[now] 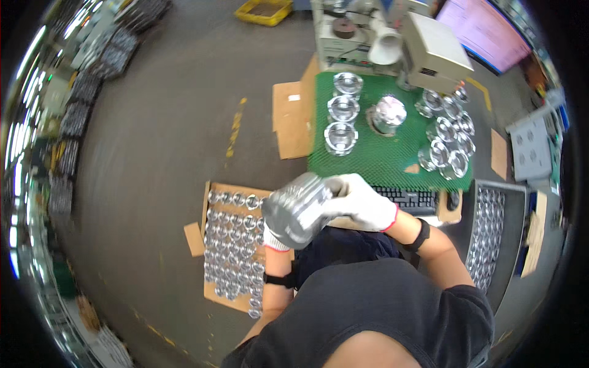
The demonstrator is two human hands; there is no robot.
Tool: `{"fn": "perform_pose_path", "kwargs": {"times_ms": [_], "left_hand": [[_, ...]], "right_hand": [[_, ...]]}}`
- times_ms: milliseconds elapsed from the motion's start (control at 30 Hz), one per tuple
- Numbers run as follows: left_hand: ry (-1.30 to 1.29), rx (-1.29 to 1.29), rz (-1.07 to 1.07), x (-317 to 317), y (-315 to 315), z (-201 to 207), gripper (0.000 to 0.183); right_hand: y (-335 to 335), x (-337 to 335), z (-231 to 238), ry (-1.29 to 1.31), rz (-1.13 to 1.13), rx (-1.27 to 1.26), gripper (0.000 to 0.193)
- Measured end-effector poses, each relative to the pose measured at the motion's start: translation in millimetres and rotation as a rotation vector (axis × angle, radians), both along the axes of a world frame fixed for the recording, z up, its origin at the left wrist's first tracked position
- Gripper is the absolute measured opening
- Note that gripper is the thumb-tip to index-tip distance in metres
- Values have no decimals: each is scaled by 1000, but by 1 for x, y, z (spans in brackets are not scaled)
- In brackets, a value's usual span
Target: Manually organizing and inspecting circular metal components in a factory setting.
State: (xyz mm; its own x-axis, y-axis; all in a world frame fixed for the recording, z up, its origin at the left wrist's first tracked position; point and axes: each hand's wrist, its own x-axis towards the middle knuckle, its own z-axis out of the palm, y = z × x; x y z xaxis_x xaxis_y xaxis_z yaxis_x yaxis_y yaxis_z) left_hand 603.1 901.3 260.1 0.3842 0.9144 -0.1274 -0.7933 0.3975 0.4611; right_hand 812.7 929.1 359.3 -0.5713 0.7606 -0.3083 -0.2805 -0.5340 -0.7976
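A grey metal piston point(296, 211), smeared by motion, is held up in front of me. My left hand point(274, 240), in a white glove with a red-edged cuff, supports it from behind. The piston hides most of that hand and its fingers. On the piston's right side, my white-gloved right hand point(363, 203) grips the rim with bent fingers. Beyond my hands, on a green mat point(380, 162), a column of three pistons point(341, 138) stands at the left. One shiny piston point(389, 115) sits on a round stand in the middle, and several pistons point(457, 164) are grouped at the right.
A cardboard-lined tray with rows of pistons point(236, 248) lies low at my left. Another dark bin point(518, 202) of pistons is at the right. A keyboard point(408, 199) and mouse point(453, 200) lie along the mat's near edge. A beige box-shaped device point(435, 52) and a monitor point(485, 30) stand behind.
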Motion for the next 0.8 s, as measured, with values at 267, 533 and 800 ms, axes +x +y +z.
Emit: {"fn": "perform_pose_path", "kwargs": {"times_ms": [267, 533, 800], "left_hand": [[-15, -316, 231, 37, 22, 49, 46], [1518, 1387, -180, 158, 64, 76, 41], [1782, 1367, -214, 223, 142, 0, 41]], "right_hand": [[22, 64, -47, -532, 72, 325, 43], [2, 159, -90, 478, -333, -345, 73], [-92, 218, -163, 10, -859, -1026, 47]]}}
